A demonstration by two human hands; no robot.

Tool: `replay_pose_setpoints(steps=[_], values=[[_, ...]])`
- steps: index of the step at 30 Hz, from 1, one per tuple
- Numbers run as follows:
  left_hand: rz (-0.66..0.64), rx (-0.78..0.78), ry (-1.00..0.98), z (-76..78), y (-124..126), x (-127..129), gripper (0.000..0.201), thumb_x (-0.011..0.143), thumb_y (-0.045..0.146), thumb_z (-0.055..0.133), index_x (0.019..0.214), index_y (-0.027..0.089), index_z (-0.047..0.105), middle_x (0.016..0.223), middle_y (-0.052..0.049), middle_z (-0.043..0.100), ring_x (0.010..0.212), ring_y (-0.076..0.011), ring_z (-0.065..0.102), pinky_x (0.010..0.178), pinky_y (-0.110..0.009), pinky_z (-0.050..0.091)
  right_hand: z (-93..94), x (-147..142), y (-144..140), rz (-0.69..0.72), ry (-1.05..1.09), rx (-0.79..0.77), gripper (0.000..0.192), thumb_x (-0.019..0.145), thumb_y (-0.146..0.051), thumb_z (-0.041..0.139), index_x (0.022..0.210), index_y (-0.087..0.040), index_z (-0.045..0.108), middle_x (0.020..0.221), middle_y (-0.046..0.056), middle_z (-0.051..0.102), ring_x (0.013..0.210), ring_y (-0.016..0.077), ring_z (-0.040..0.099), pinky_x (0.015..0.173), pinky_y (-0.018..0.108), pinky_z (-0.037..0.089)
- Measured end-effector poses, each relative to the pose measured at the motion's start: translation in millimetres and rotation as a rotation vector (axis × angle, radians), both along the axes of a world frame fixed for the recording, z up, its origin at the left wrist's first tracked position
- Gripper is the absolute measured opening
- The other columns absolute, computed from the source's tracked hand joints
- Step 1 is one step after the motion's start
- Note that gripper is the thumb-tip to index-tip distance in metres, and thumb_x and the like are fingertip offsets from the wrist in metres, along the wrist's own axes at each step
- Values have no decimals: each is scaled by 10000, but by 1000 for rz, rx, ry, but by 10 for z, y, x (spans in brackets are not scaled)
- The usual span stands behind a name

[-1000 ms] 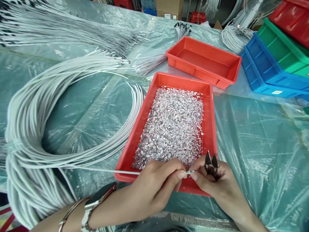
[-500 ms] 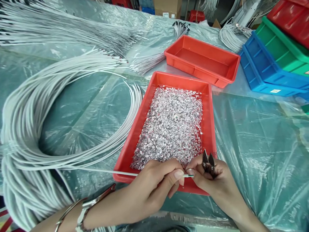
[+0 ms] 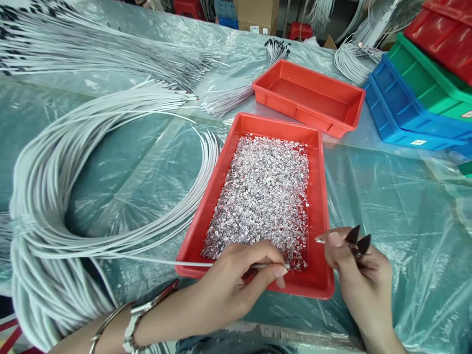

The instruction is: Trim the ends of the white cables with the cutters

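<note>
My left hand [image 3: 236, 282] is closed over the front edge of a red tray [image 3: 323, 206], pinching the end of a thin white cable [image 3: 165, 260] between thumb and fingers. The cable runs left to a large coiled bundle of white cables [image 3: 40, 196]. Off the tray's front right corner, my right hand [image 3: 365, 282] is wrapped around wire cutters [image 3: 358, 242], whose dark jaws point up and apart. A small shiny scrap [image 3: 320, 240] shows at the tips of its thumb and forefinger. Many silvery foil scraps [image 3: 258, 196] cover the tray's bottom.
Behind stands a second red tray [image 3: 306, 96]. Stacked blue, green and red bins [image 3: 416, 108] rise at the right. Long thin wires with black ends [image 3: 110, 46] lie at the back left. Clear plastic sheeting [image 3: 398, 196] covers the green table.
My right hand has moved right, away from the cable end, with the cutters still in it. My left hand keeps its pinch on the cable in nearly the same place.
</note>
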State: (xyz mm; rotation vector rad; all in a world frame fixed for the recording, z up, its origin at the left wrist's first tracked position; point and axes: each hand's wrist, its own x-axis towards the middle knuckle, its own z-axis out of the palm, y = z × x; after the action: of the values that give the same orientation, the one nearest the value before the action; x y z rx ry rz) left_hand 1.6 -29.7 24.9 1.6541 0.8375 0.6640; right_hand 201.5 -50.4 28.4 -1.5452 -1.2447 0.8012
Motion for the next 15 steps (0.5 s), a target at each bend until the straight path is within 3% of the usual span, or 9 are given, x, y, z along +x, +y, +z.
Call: replay_pose_setpoints(steps=[2,7,10,13,15], values=[[21,89,28,-18,-7,6,114,967,176,528,875,195,593,767,42,683,680,-69,637,636,-180,450,13,26,25,-29,-29,37,262,876,-216,626,621,-207,567,524,-66,425,471,88,366,445,193,327],[35,375,108,-104,-27,7,82,983,184,509,981,197,589,820,6,709,692,-115,654,644,-237,476,-21,31,135,-51,-72,36,120,797,-235,696,693,-192,654,532,-78,346,462,83,288,420,209,258],[29,511,148,-142,-63,41,109,997,183,477,1034,189,579,857,-29,726,719,-149,677,653,-283,496,-72,30,186,-71,-35,1,184,801,-310,702,691,-179,634,546,-72,364,482,90,310,452,223,284],[66,566,114,-59,-172,9,124,1003,197,469,1044,188,586,865,-42,738,742,-157,693,650,-286,519,-130,59,188,-61,10,-5,339,845,-406,668,617,-183,552,528,-71,365,488,95,328,482,237,313],[202,510,-21,78,-280,-157,128,1011,222,459,1037,202,583,862,-25,738,699,-126,685,604,-245,527,-200,116,155,-51,38,-11,365,867,-444,647,632,-177,569,517,-67,380,483,98,348,475,239,315]])
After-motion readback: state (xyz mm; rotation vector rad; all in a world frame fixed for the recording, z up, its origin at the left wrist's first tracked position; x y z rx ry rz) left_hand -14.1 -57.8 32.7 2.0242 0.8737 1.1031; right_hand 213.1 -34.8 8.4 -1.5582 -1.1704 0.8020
